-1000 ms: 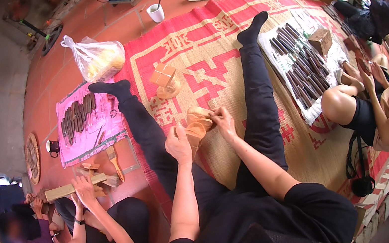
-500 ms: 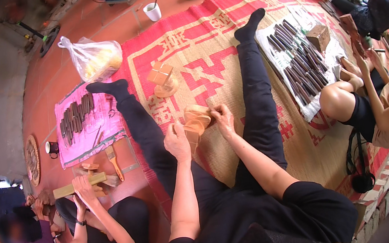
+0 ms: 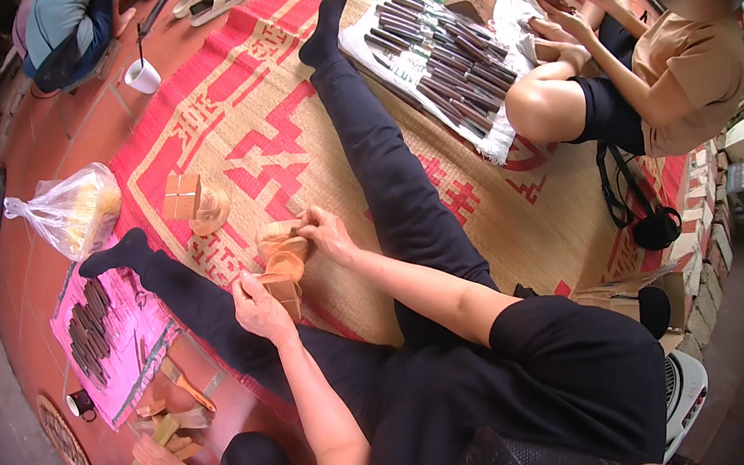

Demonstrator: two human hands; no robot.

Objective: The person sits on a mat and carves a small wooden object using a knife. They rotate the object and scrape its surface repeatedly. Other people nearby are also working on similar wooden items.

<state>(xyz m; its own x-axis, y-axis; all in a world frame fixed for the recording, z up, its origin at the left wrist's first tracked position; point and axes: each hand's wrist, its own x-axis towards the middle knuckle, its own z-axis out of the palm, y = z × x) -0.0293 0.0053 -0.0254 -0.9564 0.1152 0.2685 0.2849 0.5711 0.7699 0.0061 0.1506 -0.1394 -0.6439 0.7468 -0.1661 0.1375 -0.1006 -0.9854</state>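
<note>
A: Where is the carved wooden piece [image 3: 284, 267] just now?

B: Between the left hand [image 3: 261, 309] and the right hand [image 3: 324, 236]; it is held over the woven mat [image 3: 507, 232], between the outstretched legs [image 3: 403, 180]; its squared end is at the left hand, its rounded, layered end just beside the right.

A: And how does each hand stand?

B: The left is curled in a grasp on the squared end; the right is bent in a pinch by the rounded rim; whether it grips the wood or something slim, I cannot tell.

A: What lies about them?

B: A second, similar piece [image 3: 212, 210] sits in from the mat's far left corner, apart from both hands; toward the far right edge, a white cloth [image 3: 498, 144] carries dark-handled tools [image 3: 460, 48]; beyond the left edge lies a pink cloth [image 3: 130, 384]; a plastic bag [image 3: 85, 213] rests just outside that far left corner.
</note>
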